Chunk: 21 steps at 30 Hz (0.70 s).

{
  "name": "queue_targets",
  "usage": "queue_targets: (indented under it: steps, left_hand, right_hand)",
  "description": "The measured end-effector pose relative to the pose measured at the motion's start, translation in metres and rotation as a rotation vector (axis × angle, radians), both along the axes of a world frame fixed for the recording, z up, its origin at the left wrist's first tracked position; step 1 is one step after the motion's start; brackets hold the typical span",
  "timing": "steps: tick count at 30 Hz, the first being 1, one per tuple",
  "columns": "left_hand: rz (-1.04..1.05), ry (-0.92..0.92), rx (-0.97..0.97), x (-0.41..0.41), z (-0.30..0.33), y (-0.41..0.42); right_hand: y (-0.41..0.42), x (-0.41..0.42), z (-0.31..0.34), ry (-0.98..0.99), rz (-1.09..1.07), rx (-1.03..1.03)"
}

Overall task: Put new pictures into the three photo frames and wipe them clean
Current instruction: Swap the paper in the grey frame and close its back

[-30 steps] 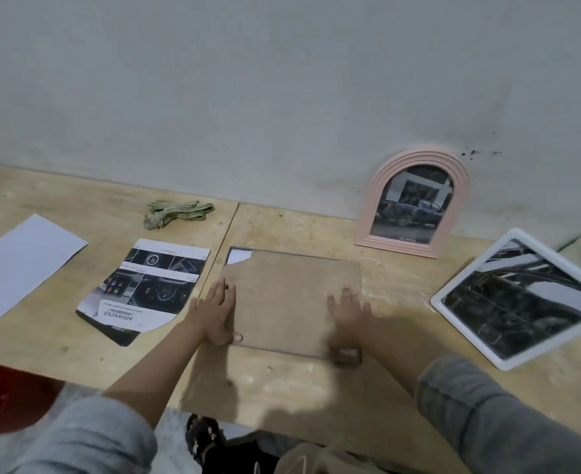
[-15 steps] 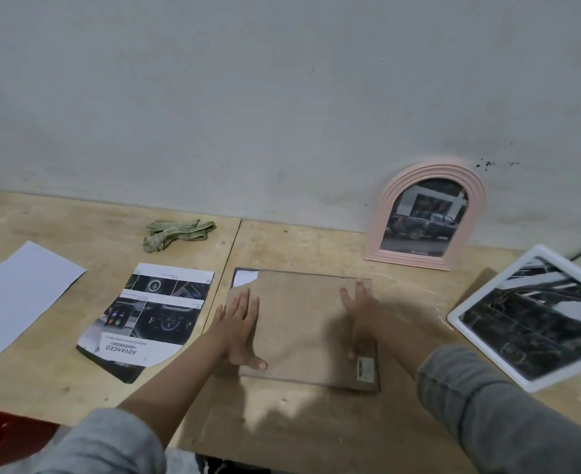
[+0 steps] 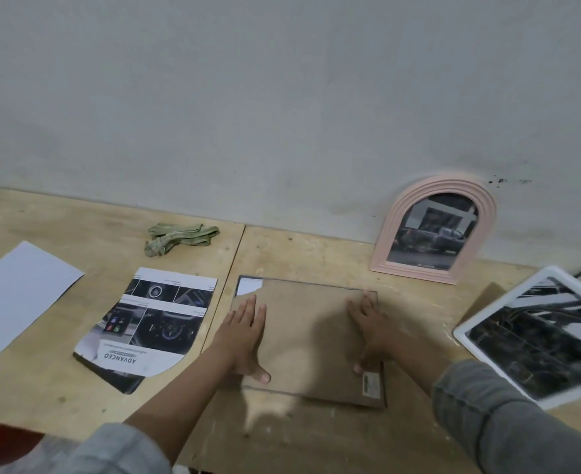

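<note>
A rectangular frame lies face down on the wooden table, its brown backing board [image 3: 308,333] uppermost, with a white paper corner [image 3: 248,285] showing at its far left. My left hand [image 3: 244,333] lies flat on the board's left edge, fingers spread. On the right edge rests my right hand [image 3: 368,330], also flat. A pink arched frame [image 3: 434,227] with a car picture leans on the wall. To the right lies a white rectangular frame [image 3: 539,336] with a dark picture. A green cloth [image 3: 179,237] sits crumpled at the back.
A cut car brochure page [image 3: 152,326] lies left of the face-down frame. A blank white sheet [image 3: 15,295] lies at the far left. The grey wall runs close behind the table. The table's front edge is near my sleeves.
My view tilted upward. Both hands slid up along the backing board's side edges, staying flat on it. A sticker at the board's near right corner came into sight.
</note>
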<state>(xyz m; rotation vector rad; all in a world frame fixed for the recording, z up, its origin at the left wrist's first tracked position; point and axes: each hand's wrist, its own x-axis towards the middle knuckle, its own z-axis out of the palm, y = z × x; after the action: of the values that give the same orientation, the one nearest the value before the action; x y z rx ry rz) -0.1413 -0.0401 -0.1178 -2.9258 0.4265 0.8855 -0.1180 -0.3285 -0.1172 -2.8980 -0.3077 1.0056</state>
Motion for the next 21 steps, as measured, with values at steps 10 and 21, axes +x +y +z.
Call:
queue_targets:
  steps: [10,21]
  left_hand:
    - [0.401,-0.056,-0.097,-0.056,0.005,-0.012]
    - [0.440,-0.043,-0.178,-0.074,0.002,-0.012]
  right_hand:
    - [0.102,0.008,0.006,0.023,0.333,-0.048]
    - [0.179,0.022,0.024,-0.183,0.854,-0.203]
